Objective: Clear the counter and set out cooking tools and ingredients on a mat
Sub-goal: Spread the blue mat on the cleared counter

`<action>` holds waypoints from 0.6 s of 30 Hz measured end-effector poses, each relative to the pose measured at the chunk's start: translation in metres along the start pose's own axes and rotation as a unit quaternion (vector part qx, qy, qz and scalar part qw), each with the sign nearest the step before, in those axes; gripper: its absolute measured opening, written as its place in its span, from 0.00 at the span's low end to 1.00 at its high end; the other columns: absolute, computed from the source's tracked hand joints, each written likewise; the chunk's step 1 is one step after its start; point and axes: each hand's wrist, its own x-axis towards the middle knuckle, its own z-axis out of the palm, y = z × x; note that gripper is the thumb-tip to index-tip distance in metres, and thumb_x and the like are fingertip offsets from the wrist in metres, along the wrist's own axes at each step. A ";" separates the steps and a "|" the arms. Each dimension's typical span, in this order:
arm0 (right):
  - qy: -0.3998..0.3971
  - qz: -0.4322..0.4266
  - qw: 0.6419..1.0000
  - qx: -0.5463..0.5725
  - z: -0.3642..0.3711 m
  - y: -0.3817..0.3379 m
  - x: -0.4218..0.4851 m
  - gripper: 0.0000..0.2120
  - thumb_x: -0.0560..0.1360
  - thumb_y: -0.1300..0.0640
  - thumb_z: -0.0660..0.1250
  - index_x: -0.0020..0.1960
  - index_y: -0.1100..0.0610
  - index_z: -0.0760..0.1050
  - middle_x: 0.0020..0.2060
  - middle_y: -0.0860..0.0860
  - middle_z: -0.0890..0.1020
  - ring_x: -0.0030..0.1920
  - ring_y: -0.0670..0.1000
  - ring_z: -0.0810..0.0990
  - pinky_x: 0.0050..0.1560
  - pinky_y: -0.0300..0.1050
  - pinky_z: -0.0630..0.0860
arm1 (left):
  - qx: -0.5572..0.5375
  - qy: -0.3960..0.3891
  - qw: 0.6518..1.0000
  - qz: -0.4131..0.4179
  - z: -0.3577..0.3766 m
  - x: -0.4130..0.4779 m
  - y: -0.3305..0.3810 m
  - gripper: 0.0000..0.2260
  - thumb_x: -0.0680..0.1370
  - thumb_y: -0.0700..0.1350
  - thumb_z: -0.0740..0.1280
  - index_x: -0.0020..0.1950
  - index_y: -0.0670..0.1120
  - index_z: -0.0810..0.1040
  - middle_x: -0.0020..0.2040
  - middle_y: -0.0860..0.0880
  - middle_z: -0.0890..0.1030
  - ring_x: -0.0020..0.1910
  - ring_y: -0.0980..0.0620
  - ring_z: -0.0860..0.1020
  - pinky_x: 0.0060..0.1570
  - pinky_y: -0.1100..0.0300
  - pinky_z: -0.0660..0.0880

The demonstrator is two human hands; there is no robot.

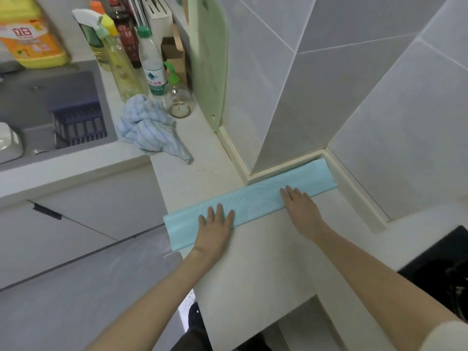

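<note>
Pale bench (266,262) runs along the tiled wall, sink (50,107) at far left. Folded light-blue mat (253,201) lies across the bench, one end in the wall corner, the other at the front edge. Left hand (215,226) and right hand (298,206) both flat, fingers straight, pressing on the mat. Striped cloth (149,127) crumpled beside the sink, bottles (152,64) behind it.
</note>
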 end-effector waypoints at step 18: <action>0.022 -0.083 0.996 -0.037 -0.024 0.035 0.024 0.28 0.74 0.70 0.61 0.72 0.60 0.59 0.67 0.57 0.70 0.63 0.56 0.73 0.62 0.46 0.69 | -0.069 -0.004 0.992 -0.103 0.002 0.001 0.016 0.26 0.82 0.50 0.52 0.78 0.44 0.48 0.79 0.45 0.48 0.77 0.42 0.49 0.71 0.44 0.58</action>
